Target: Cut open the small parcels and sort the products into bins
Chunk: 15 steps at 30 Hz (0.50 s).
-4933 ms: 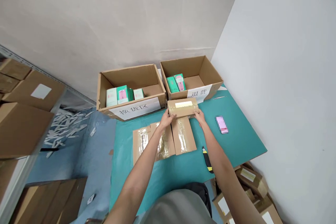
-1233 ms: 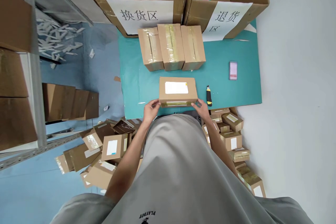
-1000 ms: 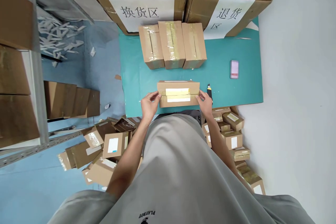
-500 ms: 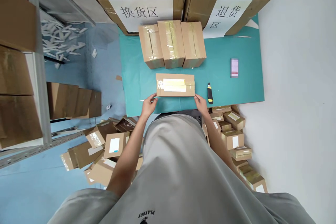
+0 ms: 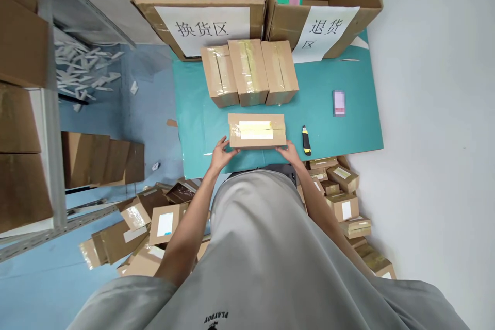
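Note:
A taped cardboard box (image 5: 257, 139) lies lengthwise near the front of the green table, its seam and white and yellowish labels facing up. My left hand (image 5: 221, 157) is at its near left corner, thumb along the front edge and a finger beside the end. At the near right corner, my right hand (image 5: 290, 154) has its fingertips against the box. Both hands appear to grip it lightly; some fingertips are hidden. Beyond it stand three taped cartons side by side: a left one (image 5: 220, 75), a middle one (image 5: 248, 72) and a right one (image 5: 280, 72).
Two large open cartons, left (image 5: 143, 7) and right (image 5: 328, 10), stand at the back with paper signs and green-and-white boxes inside. A utility knife (image 5: 306, 140) and a blurred pink item (image 5: 339, 103) lie right on the table (image 5: 359, 129). Many parcels (image 5: 164, 224) crowd the floor.
The held box has been rolled over: its large-label face was up earlier, and the taped seam is up now. Since the oldest frame, three cartons have come to stand in a row.

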{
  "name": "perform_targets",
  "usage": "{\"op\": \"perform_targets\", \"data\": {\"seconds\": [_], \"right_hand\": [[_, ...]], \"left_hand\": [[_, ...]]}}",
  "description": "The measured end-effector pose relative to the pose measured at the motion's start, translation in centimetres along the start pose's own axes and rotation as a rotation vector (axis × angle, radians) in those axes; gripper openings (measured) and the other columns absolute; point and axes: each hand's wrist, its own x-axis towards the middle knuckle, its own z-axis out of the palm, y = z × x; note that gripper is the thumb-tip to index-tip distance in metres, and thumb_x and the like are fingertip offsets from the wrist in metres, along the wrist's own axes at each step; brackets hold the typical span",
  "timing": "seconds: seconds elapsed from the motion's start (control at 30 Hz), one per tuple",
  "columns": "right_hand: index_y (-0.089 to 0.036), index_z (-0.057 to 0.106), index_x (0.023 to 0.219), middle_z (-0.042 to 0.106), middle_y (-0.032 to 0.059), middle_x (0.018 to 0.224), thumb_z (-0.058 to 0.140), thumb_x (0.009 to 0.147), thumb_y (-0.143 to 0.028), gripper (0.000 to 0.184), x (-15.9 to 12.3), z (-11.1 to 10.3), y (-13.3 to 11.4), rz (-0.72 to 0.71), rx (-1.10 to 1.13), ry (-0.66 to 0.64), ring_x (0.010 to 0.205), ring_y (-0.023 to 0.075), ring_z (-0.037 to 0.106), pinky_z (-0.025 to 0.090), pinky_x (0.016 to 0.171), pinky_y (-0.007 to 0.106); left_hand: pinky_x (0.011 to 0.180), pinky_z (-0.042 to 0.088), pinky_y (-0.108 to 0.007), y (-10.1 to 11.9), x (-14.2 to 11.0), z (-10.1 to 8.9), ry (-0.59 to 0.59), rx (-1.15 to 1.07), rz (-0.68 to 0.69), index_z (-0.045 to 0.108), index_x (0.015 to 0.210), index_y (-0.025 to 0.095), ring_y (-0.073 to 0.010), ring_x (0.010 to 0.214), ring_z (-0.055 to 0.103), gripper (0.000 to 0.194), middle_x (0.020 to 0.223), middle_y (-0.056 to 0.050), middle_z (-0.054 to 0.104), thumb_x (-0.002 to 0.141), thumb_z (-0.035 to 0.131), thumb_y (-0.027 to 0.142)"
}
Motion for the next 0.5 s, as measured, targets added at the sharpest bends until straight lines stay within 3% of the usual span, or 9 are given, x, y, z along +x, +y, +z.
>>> {"op": "perform_targets", "data": {"seconds": [0.13,0.27,0.37,0.5], "right_hand": [[-0.018,0.083,0.115,0.079,0.017,0.14,0.077,0.086,-0.054,0.047,-2.0,-1.4,-1.4,-0.077,0.052,0.001,0.132,0.0366,0.073,0.059,0.118,0.051],[-0.018,0.084,0.118,0.083,0.0155,0.129,0.063,0.101,-0.067,0.056,-3.7,-2.7,-3.3,-0.157,0.04,0.041,0.121,0.035,0.077,0.062,0.11,0.049],[-0.019,0.084,0.116,0.084,0.0154,0.124,0.06,0.103,-0.07,0.058,-3.4,-2.7,-3.9,-0.165,-0.05,0.052,0.119,0.036,0.076,0.061,0.11,0.049],[-0.018,0.084,0.117,0.086,0.014,0.118,0.059,0.101,-0.068,0.059,-2.2,-1.8,-3.1,-0.098,-0.097,-0.04,0.111,0.0349,0.078,0.063,0.106,0.046]], "left_hand": [[0.125,0.056,-0.052,2.2,-2.2,-0.7,0.064,-0.241,-0.017,0.086,0.132,0.017,-0.0393,0.149,0.067,0.066,0.159,-0.018,0.071,0.08,0.092,0.058],[0.112,0.064,-0.051,3.4,-3.1,-1.0,0.175,-0.238,-0.04,0.088,0.125,0.012,-0.0376,0.123,0.08,0.068,0.13,-0.017,0.086,0.089,0.083,0.07],[0.108,0.064,-0.05,2.7,-2.6,-0.5,0.156,-0.157,-0.082,0.089,0.121,0.013,-0.0376,0.117,0.081,0.067,0.127,-0.016,0.087,0.088,0.082,0.071],[0.111,0.063,-0.049,0.7,-1.8,0.7,0.072,-0.183,-0.15,0.087,0.119,0.014,-0.0362,0.121,0.08,0.065,0.131,-0.016,0.086,0.09,0.077,0.072]]}}
